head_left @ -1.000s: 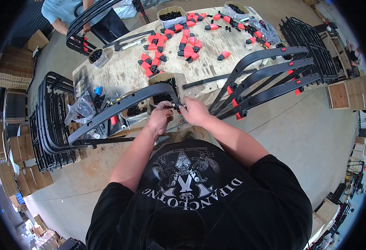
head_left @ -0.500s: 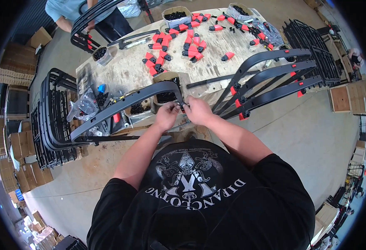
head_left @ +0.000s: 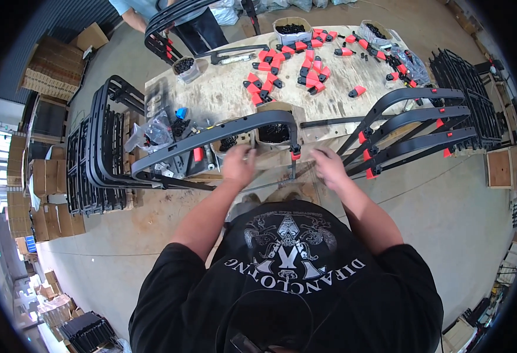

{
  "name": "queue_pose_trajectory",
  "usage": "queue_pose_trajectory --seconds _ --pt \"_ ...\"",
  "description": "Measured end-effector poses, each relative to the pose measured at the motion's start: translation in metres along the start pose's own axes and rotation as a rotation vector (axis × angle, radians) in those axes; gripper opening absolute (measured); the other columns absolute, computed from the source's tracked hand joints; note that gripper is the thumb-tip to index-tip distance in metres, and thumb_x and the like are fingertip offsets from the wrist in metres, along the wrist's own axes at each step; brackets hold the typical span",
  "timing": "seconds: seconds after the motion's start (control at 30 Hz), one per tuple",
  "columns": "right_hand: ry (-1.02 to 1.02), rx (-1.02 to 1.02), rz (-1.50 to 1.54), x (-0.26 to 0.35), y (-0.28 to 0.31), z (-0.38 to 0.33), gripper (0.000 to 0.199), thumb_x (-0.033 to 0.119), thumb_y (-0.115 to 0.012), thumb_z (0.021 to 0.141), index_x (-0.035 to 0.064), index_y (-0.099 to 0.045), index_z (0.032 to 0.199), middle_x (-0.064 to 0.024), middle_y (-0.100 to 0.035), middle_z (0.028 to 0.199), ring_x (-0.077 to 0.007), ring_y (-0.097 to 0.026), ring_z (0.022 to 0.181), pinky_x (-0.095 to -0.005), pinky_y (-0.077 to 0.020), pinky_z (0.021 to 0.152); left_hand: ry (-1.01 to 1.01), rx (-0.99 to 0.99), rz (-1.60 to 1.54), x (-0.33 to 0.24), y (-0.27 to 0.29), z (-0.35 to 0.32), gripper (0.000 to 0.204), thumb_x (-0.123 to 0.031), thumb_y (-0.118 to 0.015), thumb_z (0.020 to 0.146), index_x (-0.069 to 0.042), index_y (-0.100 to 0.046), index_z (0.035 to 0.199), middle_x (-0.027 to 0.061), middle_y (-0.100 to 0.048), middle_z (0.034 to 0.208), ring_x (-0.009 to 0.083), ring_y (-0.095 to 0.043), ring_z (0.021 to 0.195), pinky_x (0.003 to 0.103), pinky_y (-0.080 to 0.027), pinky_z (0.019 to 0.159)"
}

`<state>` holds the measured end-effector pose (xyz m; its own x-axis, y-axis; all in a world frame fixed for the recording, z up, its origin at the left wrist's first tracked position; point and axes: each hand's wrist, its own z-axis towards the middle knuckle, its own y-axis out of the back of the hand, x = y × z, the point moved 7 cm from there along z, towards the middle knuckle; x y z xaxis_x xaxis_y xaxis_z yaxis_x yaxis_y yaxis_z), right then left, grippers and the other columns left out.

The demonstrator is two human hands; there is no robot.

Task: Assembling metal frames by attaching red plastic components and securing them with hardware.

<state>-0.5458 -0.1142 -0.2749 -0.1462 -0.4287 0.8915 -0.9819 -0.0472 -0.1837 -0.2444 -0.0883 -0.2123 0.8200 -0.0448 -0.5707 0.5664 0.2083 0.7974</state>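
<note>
A black curved tube frame (head_left: 211,136) lies across the table's near edge, its bent end pointing down between my hands. At that end sits a small red and black fitting (head_left: 295,155). My left hand (head_left: 239,167) is left of the fitting, close to a box of small dark parts (head_left: 229,143); its fingers are curled in, and whatever they may hold is hidden. My right hand (head_left: 330,169) is right of the fitting, apart from it, with fingers bent together; I cannot make out anything in them. A box of black parts (head_left: 273,134) stands just behind the frame's end.
Red and black fittings (head_left: 314,76) lie scattered over the wooden table (head_left: 205,97). Several black frames (head_left: 414,120) lean at the right edge; more are stacked (head_left: 97,141) at the left. Boxes of black parts (head_left: 292,29) stand along the back. Another person (head_left: 197,29) works at the far left.
My hands have come apart from the frame's bent end, left hand leftward and right hand rightward. The red and black fitting there is now in plain sight. The whole view has shifted.
</note>
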Motion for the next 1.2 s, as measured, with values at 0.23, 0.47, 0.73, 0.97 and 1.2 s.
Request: queue_pose_trajectory --seconds 0.23,0.47,0.73,0.97,1.2 --pt "-0.522 -0.093 0.036 -0.112 0.082 -0.109 0.009 0.012 -0.060 0.091 0.0050 -0.058 0.087 -0.0089 -0.057 0.074 -0.0219 -0.059 0.065 -0.0354 -0.0488 0.057 0.718 0.001 0.291 0.206 0.057 -0.014 0.042 -0.033 -0.064 0.089 0.003 -0.067 0.110 0.0312 -0.066 0.113 0.0434 -0.066 0.107 0.048 -0.054 0.094" --pt "-0.535 -0.184 0.066 -0.114 -0.017 -0.148 0.012 0.017 -0.060 0.093 0.0062 -0.058 0.088 -0.0067 -0.057 0.072 -0.0201 -0.058 0.065 -0.0332 -0.0465 0.057 0.697 0.131 0.218 0.226 0.063 0.001 0.049 -0.041 -0.059 0.097 0.003 -0.065 0.117 0.0253 -0.070 0.109 0.0334 -0.071 0.099 0.044 -0.057 0.086" --pt "-0.433 0.242 0.257 -0.085 -0.285 -0.104 0.027 0.034 -0.057 0.103 0.0085 -0.064 0.103 -0.0025 -0.066 0.089 -0.0148 -0.062 0.080 -0.0320 -0.0503 0.073 0.273 0.145 -0.639 0.142 0.128 -0.068 0.032 -0.022 -0.071 0.089 0.002 -0.059 0.107 0.0122 -0.070 0.084 0.0227 -0.068 0.069 0.036 -0.054 0.062" --pt "-0.416 0.366 0.533 -0.075 -0.412 -0.097 0.041 0.040 -0.053 0.101 0.0033 -0.063 0.117 -0.0108 -0.070 0.109 -0.0244 -0.066 0.103 -0.0398 -0.0507 0.095 -0.332 0.161 -0.462 0.109 0.230 -0.092 0.043 -0.021 -0.081 0.075 -0.004 -0.058 0.107 0.0192 -0.064 0.105 0.0392 -0.063 0.096 0.047 -0.052 0.084" --pt "-0.560 0.629 0.662 -0.072 -0.462 -0.117 0.060 0.043 -0.050 0.095 -0.0047 -0.057 0.130 -0.0198 -0.064 0.126 -0.0336 -0.062 0.114 -0.0496 -0.0437 0.102 -0.291 0.188 -0.171 0.172 0.255 -0.124 0.040 -0.023 -0.080 0.079 -0.004 -0.065 0.111 0.0142 -0.070 0.103 0.0366 -0.065 0.098 0.046 -0.052 0.089"
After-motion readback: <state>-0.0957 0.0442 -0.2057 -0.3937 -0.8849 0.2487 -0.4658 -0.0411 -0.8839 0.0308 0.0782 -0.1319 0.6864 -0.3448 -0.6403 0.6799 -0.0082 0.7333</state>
